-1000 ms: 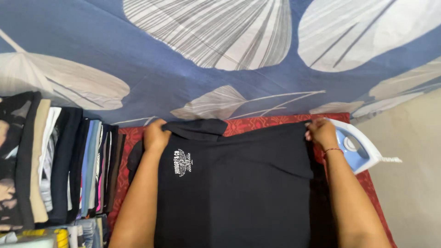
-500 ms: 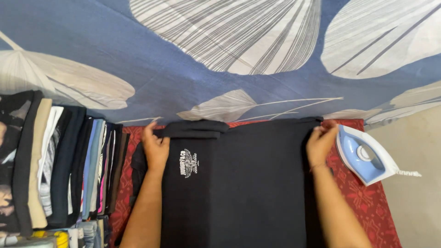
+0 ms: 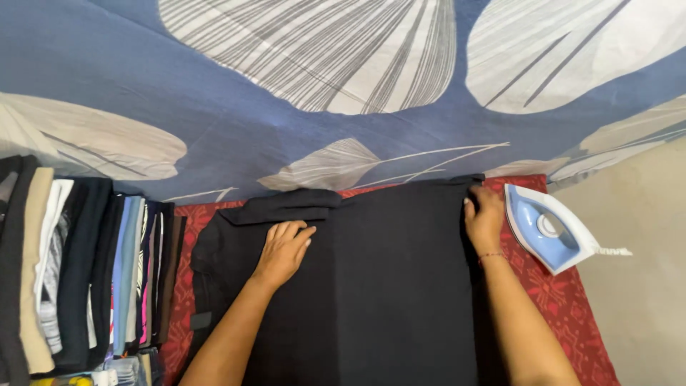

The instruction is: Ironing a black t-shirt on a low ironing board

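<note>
Blue leaf-print bedsheet [image 3: 214, 107] backs a red mat [image 3: 557, 300]. Folded clothes [image 3: 78, 264] stand left. Left hand [image 3: 282, 250] presses flat, open, on the black shirt [image 3: 400, 286]; right hand [image 3: 484, 220] pinches its edge. Iron [image 3: 547, 227] sits just beside, so it could scorch a wrist.

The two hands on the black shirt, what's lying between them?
In the head view, only flat black shirt lies between the left hand and the right hand; nothing else rests on that stretch.
</note>
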